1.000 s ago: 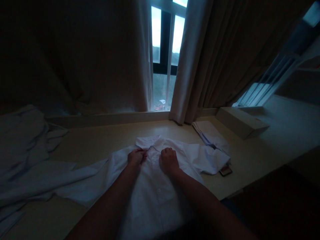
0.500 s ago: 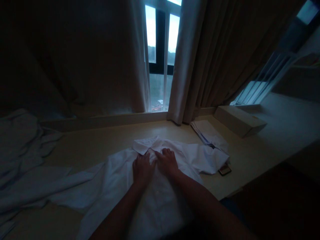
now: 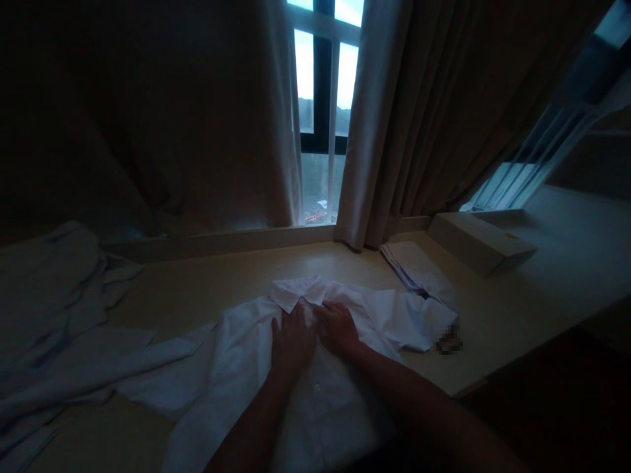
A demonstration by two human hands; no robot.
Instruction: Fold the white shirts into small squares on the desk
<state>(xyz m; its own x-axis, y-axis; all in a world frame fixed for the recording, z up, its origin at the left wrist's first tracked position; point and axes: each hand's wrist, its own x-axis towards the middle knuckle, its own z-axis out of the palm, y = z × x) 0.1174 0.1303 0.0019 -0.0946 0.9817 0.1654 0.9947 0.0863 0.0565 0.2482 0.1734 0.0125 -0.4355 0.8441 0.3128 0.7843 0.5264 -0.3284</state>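
A white collared shirt [image 3: 236, 355] lies front up, its collar pointing away from me and its button placket running down the middle. My left hand [image 3: 294, 341] rests flat on the chest just below the collar [image 3: 288, 292], with its fingers stretched out and one held apart. Close beside it, my right hand [image 3: 339, 328] has its fingers bent in on the shirt fabric at the collar's right side. Both hands cover the top of the placket. Lower down, a small button [image 3: 317, 388] shows.
Rumpled light clothes [image 3: 44, 295] lie at the left. Beyond the right sleeve is a folded white garment [image 3: 419, 263], with a pale box [image 3: 480, 243] behind it. Curtains [image 3: 369, 131] hang at the window along the back of the wooden surface [image 3: 227, 272]. A blurred-out item lies near the right cuff.
My left hand has flattened, its fingers straighter on the fabric. My right hand's fingers have drawn closer together near the collar. The view has shifted slightly.
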